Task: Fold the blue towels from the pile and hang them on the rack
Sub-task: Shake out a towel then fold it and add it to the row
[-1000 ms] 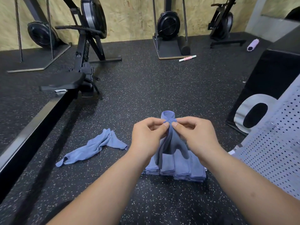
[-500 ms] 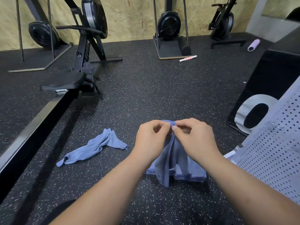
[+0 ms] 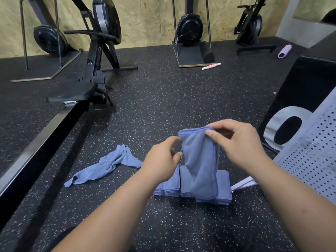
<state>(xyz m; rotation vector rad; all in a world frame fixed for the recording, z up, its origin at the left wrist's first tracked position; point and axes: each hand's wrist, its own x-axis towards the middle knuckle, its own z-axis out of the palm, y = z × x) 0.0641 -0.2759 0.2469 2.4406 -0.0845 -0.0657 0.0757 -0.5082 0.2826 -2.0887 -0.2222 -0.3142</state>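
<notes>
A blue towel [image 3: 200,160] hangs in front of me above the floor. My right hand [image 3: 240,142] pinches its top edge near the right corner. My left hand [image 3: 161,160] is curled at its left edge just below the top corner, thumb and forefinger meeting the hem. Under the hanging towel lies a row of folded blue towels [image 3: 223,188] on the black speckled floor. A crumpled loose blue towel [image 3: 101,166] lies on the floor to the left. A grey perforated panel [image 3: 312,160] stands at the right edge.
A rowing machine [image 3: 94,70] with its long rail runs down the left side. More exercise machines [image 3: 190,33] stand along the back wall. A black box [image 3: 309,84] stands right. A pink-white roller [image 3: 211,66] and a lilac cylinder [image 3: 284,50] lie on the far floor.
My hands, pinched together at one point of the towel, have drawn apart. The right hand rose to the right with the top edge; the left slid down the left edge, spreading the towel.
</notes>
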